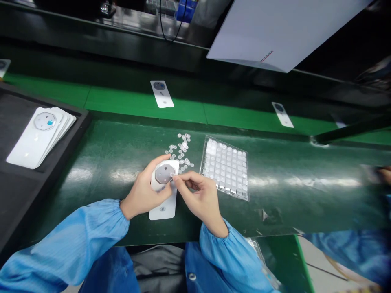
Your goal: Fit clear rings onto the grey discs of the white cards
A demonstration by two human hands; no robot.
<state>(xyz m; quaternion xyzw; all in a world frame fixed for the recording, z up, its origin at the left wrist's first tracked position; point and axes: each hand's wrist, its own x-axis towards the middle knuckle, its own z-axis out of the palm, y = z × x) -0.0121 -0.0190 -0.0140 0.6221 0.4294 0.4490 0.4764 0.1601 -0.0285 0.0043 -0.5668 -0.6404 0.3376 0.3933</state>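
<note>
My left hand (pixel 146 190) is wrapped around a white phone back cover (pixel 163 211) with a grey camera plate (pixel 163 174) near its top. The thumb lies across the cover and the fingers are along its far side. Thumb and forefinger of my right hand (pixel 200 196) pinch a small clear round disc (pixel 172 176) at the right side of the camera plate. Just beyond the cover, several loose clear discs (pixel 183 146) are scattered on the green bench. A clear plastic tray (pixel 247 195) with rows of small white round pieces lies to the right of them.
A dark tray (pixel 69 140) at left bears a fanned stack of white phone back covers (pixel 33 142). Beyond the bench, a green conveyor belt (pixel 122 97) carries spaced covers, including one near the middle (pixel 163 95). A white panel (pixel 275 28) hangs above. Another person's sleeve (pixel 354 252) is at right.
</note>
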